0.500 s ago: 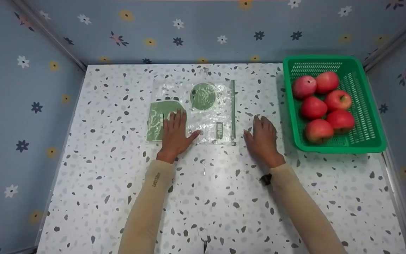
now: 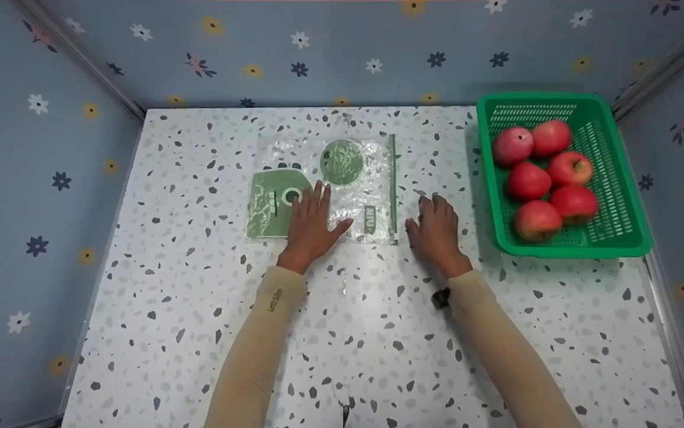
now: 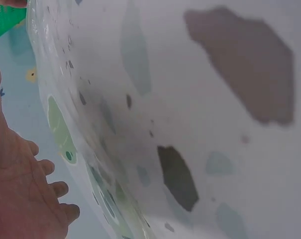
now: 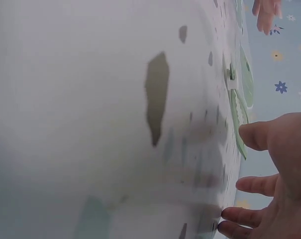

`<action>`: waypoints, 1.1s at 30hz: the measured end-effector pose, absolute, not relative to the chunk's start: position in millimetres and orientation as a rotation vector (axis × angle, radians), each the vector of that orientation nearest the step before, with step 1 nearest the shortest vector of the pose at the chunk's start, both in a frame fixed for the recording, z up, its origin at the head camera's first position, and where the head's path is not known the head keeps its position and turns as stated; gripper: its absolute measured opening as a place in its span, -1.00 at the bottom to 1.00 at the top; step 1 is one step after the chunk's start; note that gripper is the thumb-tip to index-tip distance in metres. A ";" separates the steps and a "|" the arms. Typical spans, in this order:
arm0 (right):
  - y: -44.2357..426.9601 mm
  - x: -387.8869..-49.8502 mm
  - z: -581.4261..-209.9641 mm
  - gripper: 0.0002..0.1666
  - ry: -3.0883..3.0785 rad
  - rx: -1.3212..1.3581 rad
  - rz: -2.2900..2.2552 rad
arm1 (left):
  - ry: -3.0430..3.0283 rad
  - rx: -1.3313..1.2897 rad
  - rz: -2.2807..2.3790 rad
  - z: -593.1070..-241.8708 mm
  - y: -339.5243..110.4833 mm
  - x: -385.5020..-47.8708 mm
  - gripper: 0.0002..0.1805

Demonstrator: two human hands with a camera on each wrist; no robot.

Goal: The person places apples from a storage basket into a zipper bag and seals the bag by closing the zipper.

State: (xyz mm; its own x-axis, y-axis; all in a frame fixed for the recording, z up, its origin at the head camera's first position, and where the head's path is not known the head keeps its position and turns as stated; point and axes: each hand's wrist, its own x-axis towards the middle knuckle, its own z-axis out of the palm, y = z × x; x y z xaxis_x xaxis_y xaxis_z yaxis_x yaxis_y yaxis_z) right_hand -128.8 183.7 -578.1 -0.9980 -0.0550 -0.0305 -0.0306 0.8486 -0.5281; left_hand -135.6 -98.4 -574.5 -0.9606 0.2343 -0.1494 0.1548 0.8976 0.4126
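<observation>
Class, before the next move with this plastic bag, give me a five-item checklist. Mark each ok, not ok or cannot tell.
1. Plastic bag lying on the table: ok.
2. Left hand over the bag: ok.
3. Right hand over the bag: not ok, it is beside the green strip on the bag's edge.
4. All six apples inside the green basket: ok.
5. Bag sealed along the green strip: cannot tell.

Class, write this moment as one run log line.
left hand: over plastic bag; right hand: between plastic bag and green basket; plastic bag: on table; apples: in green basket
</observation>
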 end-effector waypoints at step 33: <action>162.5 -137.7 -579.8 -0.40 3.062 -0.055 -0.838 | 2.731 0.475 0.748 -568.0 -38.4 -129.9 -0.05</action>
